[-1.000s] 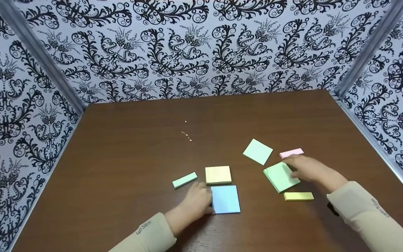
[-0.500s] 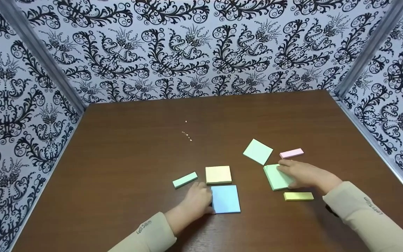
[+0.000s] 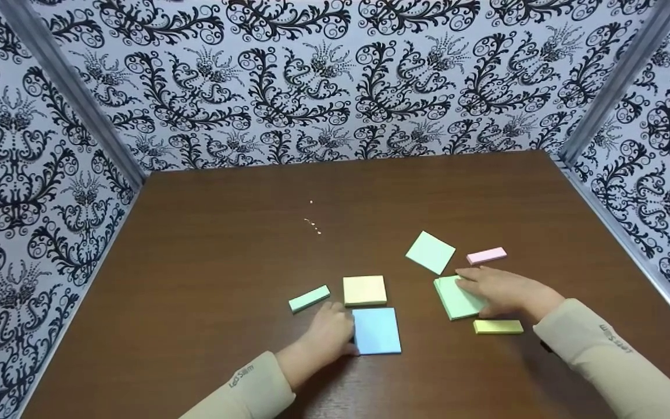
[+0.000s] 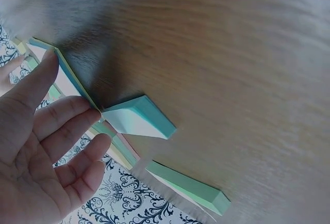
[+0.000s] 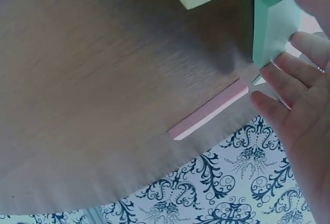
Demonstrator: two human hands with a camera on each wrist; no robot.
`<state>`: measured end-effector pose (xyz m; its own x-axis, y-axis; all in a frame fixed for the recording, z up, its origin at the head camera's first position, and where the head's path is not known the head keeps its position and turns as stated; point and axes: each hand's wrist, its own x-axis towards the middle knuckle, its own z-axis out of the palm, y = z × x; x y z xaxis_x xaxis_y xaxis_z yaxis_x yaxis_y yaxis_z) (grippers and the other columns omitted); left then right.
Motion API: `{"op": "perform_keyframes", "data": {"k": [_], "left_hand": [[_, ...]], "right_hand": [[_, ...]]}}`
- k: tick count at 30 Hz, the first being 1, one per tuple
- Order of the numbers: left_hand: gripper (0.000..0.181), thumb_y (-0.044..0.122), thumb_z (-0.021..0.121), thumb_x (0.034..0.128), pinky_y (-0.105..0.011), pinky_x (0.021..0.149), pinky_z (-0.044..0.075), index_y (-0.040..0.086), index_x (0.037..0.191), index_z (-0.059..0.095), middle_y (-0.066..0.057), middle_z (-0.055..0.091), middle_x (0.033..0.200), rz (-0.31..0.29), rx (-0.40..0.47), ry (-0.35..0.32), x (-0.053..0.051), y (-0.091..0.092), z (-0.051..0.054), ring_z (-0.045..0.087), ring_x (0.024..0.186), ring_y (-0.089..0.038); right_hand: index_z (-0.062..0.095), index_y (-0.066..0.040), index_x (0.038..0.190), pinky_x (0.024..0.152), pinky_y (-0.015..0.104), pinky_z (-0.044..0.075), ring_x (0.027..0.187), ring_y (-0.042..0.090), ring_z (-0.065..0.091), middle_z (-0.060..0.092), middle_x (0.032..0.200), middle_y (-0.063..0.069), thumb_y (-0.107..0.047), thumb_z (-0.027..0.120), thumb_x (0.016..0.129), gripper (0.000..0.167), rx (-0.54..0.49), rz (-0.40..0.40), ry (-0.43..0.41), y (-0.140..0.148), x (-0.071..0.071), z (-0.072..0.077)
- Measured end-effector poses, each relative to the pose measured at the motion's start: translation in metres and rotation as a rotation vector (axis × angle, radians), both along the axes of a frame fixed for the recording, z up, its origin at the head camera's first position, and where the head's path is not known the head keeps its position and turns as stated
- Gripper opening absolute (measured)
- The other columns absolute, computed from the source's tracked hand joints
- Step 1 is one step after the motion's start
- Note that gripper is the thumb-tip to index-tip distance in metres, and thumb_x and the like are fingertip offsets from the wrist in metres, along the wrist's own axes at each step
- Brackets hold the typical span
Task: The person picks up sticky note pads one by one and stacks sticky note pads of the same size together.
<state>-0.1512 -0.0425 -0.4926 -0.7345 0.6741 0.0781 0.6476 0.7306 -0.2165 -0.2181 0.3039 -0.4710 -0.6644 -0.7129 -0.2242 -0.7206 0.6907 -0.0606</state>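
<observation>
My left hand (image 3: 328, 331) holds the left side of a blue sticky note pad (image 3: 377, 331), thumb at the near edge and fingers at the far one. Behind that pad lies a cream sticky note pad (image 3: 364, 290), and left of it a narrow mint pad (image 3: 309, 298). My right hand (image 3: 503, 293) grips a green sticky note pad (image 3: 457, 297) between thumb and fingers, covering its right part. In the right wrist view the thumb meets one end of this green pad (image 5: 276, 30). A narrow yellow pad (image 3: 498, 327) lies just beside the right thumb.
A pale green square note (image 3: 430, 252) and a narrow pink pad (image 3: 486, 255) lie beyond the right hand. Small light flecks (image 3: 313, 225) mark the brown table (image 3: 224, 244). Black-and-white patterned walls (image 3: 323, 75) enclose its back and sides.
The right hand has drawn the green pad slightly leftward and turned it straighter, and its fingers have shifted away from the pink pad. My left hand and the blue pad stay put.
</observation>
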Motion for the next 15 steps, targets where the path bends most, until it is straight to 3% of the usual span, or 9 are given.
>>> {"op": "perform_keyframes", "data": {"k": [7, 15], "left_hand": [[0.039, 0.053, 0.071, 0.0650, -0.028, 0.069, 0.040, 0.014, 0.067, 0.067, 0.004, 0.061, 0.069, -0.007, -0.003, 0.007, -0.0004, -0.0002, 0.0004, 0.051, 0.071, -0.015], [0.040, 0.054, 0.073, 0.0645, -0.026, 0.064, 0.038, 0.014, 0.068, 0.067, 0.004, 0.060, 0.068, 0.011, -0.006, 0.023, -0.0004, 0.0005, -0.0011, 0.051, 0.070, -0.013]], "right_hand": [[0.049, 0.007, 0.126, 0.093, 0.051, 0.037, 0.118, 0.042, 0.043, 0.045, 0.129, 0.024, -0.015, 0.073, 0.069, 0.065, -0.064, -0.041, -0.042, 0.0019, -0.0020, -0.0040], [0.053, 0.005, 0.119, 0.080, 0.040, 0.042, 0.100, 0.026, 0.050, 0.048, 0.117, 0.016, -0.013, 0.070, 0.066, 0.058, -0.133, 0.020, 0.007, 0.0032, -0.0023, -0.0055]]}}
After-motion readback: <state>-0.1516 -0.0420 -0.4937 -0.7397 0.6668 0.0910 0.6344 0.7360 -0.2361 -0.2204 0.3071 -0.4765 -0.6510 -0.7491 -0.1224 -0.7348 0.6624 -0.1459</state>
